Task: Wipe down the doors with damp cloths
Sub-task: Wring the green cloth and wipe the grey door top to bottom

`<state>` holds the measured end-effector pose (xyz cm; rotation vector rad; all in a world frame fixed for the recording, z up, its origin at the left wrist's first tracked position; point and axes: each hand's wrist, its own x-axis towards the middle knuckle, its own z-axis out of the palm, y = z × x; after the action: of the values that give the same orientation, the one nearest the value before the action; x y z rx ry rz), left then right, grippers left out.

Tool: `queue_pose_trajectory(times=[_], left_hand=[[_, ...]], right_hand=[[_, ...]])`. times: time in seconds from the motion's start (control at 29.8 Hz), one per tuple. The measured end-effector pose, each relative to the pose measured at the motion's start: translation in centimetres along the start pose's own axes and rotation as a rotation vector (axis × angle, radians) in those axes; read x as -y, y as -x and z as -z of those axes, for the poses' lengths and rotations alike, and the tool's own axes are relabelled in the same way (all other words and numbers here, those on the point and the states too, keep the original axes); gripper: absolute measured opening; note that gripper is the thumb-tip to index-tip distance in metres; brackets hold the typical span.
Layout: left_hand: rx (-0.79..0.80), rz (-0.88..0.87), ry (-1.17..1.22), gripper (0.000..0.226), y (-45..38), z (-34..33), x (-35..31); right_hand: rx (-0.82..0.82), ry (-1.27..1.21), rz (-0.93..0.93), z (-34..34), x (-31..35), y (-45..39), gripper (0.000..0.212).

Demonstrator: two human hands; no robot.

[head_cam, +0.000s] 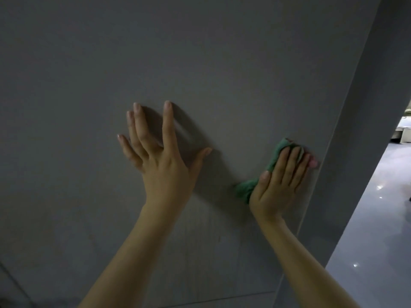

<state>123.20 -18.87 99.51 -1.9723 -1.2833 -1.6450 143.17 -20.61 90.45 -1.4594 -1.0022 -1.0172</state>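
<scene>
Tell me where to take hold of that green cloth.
Probably best at the bunched lower end of the cloth, coming from the left. It sticks out past the right hand, which presses the rest flat to the door, leaving little else free.

Door (200, 63): matt grey panel, smooth, w/ faint fine vertical grain, looks like laminate or painted wood; can't tell which. Slight streaky sheen low down, near its bottom edge. Door edge (355, 130) at the right: same grey, matt, smooth. Cloth (245, 190): green, soft fabric, fuzzy nap like microfibre, crumpled, pressed to the door near its right edge under the right hand (279, 185). Floor (378, 230) beyond: grey, glossy, smooth, w/ small bright light spots reflected.
</scene>
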Motion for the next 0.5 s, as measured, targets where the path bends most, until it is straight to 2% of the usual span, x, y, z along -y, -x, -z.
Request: queue_pose_trajectory(times=[0.03,0.13,0.17,0.2,0.24,0.3,0.34,0.37,0.5], left_hand=[[-0.001,0.011,-0.010,0.092,0.6,-0.1,0.1],[0.013,0.028,-0.023,0.089,1.7,-0.5,0.4],[0.017,0.024,-0.024,0.089,1.8,-0.6,0.6],[0.020,0.022,-0.025,0.090,1.8,-0.6,0.8],[0.022,0.023,-0.028,0.090,1.8,-0.7,0.9],[0.017,0.026,-0.033,0.090,1.7,-0.7,1.0],[0.017,0.028,-0.035,0.090,1.7,-0.7,1.0],[0.020,0.029,-0.035,0.089,1.7,-0.6,1.0],[0.043,-0.012,-0.015,0.084,2.0,0.1,1.7]], right_hand=[[0.048,0.003,0.089,-0.1,0.3,1.1,0.053],[0.178,0.044,0.554,0.5,-3.2,1.6,0.054],[0.197,0.066,0.632,0.8,-4.5,1.1,0.054],[0.199,0.082,0.627,0.9,-5.2,0.7,0.053],[0.175,0.090,0.535,0.8,-5.2,0.6,0.051],[0.099,0.046,0.199,0.3,-2.7,1.7,0.051],[0.087,0.013,0.088,-0.1,-1.1,2.7,0.051],[0.101,-0.003,0.075,-0.2,0.0,3.6,0.052],[0.223,0.060,0.543,0.6,-2.3,4.1,0.054]])
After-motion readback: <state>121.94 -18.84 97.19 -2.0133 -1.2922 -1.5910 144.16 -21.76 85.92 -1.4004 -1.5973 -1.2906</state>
